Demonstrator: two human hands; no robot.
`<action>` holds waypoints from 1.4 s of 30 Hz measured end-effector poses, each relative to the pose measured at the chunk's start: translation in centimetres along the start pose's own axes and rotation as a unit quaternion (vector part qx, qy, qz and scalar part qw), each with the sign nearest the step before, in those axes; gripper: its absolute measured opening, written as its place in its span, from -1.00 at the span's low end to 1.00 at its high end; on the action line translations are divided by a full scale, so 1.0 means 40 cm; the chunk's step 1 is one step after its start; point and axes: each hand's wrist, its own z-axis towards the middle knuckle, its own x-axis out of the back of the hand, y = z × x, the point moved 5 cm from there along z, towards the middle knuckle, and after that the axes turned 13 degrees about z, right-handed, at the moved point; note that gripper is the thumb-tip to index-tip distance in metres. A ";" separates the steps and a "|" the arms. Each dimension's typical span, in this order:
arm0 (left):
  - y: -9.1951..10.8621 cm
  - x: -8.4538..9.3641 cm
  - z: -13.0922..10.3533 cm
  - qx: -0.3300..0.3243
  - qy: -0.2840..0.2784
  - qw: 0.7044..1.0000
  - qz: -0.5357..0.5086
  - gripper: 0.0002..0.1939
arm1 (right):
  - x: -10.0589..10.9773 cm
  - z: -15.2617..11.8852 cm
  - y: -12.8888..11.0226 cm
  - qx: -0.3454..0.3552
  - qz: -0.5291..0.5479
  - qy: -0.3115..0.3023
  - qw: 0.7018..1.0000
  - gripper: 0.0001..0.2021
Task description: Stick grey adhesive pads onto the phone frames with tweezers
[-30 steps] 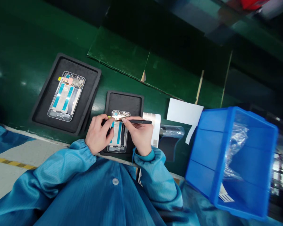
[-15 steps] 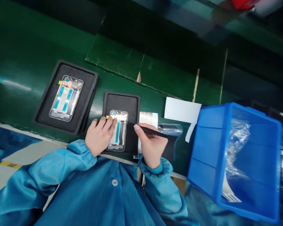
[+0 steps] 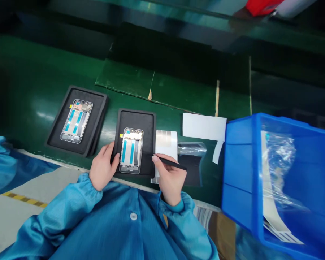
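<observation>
"What have our fingers got?"

"Our right hand point(image 3: 172, 177) pinches a black tool point(image 3: 173, 164), tip pointing left at the tray's point(image 3: 148, 142) right side. Our left hand's point(image 3: 102, 168) thumb and forefinger spread at its left edge; whether they grip, we can't tell."

"And the phone point(image 3: 131, 151)?"

"In that tray, between our hands, long axis running away from us, far end leaning slightly right, its circuit board there."

"Our arms?"

"Both forearms angle inward, backs of the hands up."

"Farther out?"

"A blue bin point(image 3: 239, 169) to our right."
</observation>
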 end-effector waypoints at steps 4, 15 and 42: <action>0.014 0.009 -0.002 0.005 0.029 0.995 -0.099 -0.48 | 0.008 0.009 0.022 -0.008 0.068 -0.003 0.998 -0.75; -0.331 0.309 0.113 0.132 0.129 0.980 -0.078 -0.37 | -0.009 0.040 0.025 0.002 0.156 -0.066 0.986 -0.72; -0.079 0.072 0.094 0.020 0.218 0.911 0.350 -0.20 | -0.015 0.096 -0.057 0.070 0.088 -0.165 0.980 -0.61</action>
